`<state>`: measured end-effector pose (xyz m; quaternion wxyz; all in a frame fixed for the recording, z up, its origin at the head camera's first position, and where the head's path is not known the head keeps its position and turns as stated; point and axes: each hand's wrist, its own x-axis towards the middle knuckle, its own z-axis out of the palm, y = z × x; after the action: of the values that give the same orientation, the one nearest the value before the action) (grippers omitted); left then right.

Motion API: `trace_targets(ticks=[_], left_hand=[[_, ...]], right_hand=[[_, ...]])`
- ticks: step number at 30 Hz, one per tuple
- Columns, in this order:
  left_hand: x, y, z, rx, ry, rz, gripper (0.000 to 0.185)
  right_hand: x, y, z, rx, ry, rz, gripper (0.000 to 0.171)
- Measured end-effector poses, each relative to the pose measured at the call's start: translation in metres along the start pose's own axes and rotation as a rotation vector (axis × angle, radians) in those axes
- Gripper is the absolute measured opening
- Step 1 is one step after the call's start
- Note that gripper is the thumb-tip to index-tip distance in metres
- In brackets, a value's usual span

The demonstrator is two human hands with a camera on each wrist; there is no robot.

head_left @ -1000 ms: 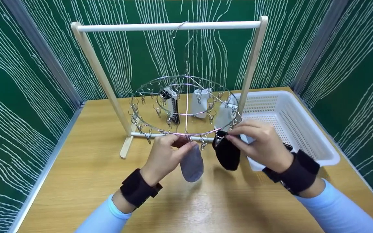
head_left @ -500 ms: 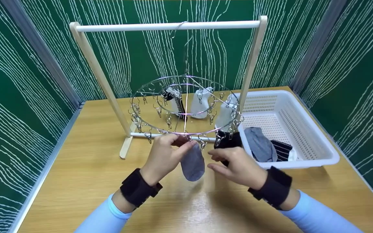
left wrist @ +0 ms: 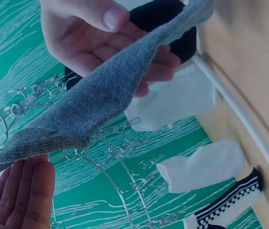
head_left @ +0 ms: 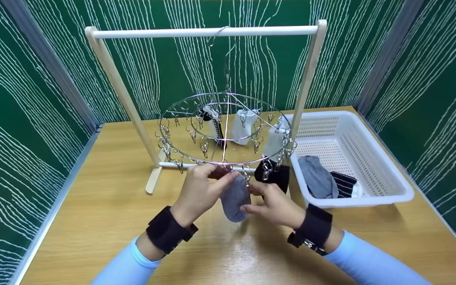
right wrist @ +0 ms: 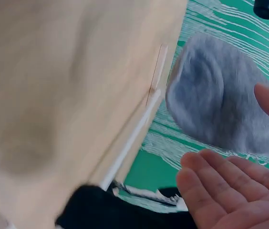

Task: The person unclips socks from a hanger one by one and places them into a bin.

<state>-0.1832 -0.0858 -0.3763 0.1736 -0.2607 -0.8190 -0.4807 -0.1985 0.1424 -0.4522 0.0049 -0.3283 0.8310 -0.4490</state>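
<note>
My left hand [head_left: 197,189] pinches the cuff of a grey sock [head_left: 236,200] just below the front rim of a round clip hanger [head_left: 247,162]. In the left wrist view the sock [left wrist: 103,93] stretches from the thumb and fingers of that hand, its toe end away. My right hand [head_left: 279,206] is beside the sock's lower part, thumb and fingers spread apart and holding nothing. The right wrist view shows its straight fingers [right wrist: 208,183] close to the grey fabric [right wrist: 215,95]. Behind the right hand a black sock [head_left: 273,176] hangs from the hanger's clips.
The hanger hooks onto a wooden rack's white bar [head_left: 156,33]. White socks [head_left: 242,126] and a black-and-white patterned sock [head_left: 216,126] hang at its back. A white basket [head_left: 382,201] at right holds a grey sock [head_left: 318,178] and a black striped one [head_left: 343,184]. Several clips dangle unused.
My right hand has let go at the black sock and moved left and down to the grey sock, uncovering the socks in the basket. The left hand has stayed put.
</note>
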Motion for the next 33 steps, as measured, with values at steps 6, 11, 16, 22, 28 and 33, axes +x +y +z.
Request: trace_targets(ticks=[6,11,16,22,28,33], left_hand=[[0.001,-0.001,0.0,-0.009,0.01,0.021,0.014],[0.001,-0.002,0.0,-0.019,0.009,0.014,0.013],[0.0,-0.002,0.001,-0.01,0.027,0.025,0.013],[-0.001,-0.002,0.0,0.014,0.037,0.028,0.012],[-0.002,-0.003,0.0,0.011,0.044,0.034,0.012],[-0.002,-0.005,0.0,0.01,0.067,0.076,0.016]], right_hand=[[0.004,0.003,0.005,0.178,-0.038,0.104,0.028],[0.004,0.002,0.008,0.27,-0.062,0.149,0.02],[0.003,0.0,0.01,0.294,-0.041,0.119,0.013],[0.003,-0.002,0.011,0.299,0.002,0.111,0.011],[0.002,-0.003,0.011,0.302,0.014,0.1,0.011],[0.001,-0.002,0.011,0.282,0.009,0.052,0.011]])
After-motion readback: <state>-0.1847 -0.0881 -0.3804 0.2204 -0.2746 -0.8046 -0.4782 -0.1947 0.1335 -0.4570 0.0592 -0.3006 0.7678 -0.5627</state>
